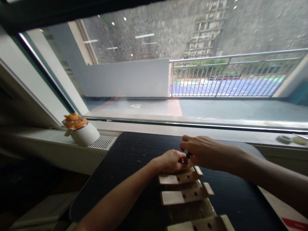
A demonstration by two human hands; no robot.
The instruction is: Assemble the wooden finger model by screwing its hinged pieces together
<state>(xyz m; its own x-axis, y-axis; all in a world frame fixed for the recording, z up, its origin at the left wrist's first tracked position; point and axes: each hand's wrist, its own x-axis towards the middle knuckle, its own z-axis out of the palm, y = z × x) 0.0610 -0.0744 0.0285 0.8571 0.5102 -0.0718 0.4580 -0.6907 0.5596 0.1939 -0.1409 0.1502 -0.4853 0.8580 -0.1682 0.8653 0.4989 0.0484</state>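
Observation:
A long wooden strip [190,210] lies on the black table, running away from me. Several pale wooden crosspieces [178,196] sit across it, each with upturned ends and dark round holes. At the strip's far end my left hand [173,160] is closed, its fingers bent against the wood; whatever they grip is hidden. Just to its right my right hand [199,149] is closed with bent fingers around a small dark object [189,155], too small to name. Both hands nearly touch above the farthest crosspiece.
The black table [130,150] carries light crumbs or shavings on its left side. A white jug with an orange lid [84,133] stands on the sill by a vent [102,142]. Rolls of tape [285,139] lie on the right sill. A large window [134,80] rises beyond the table.

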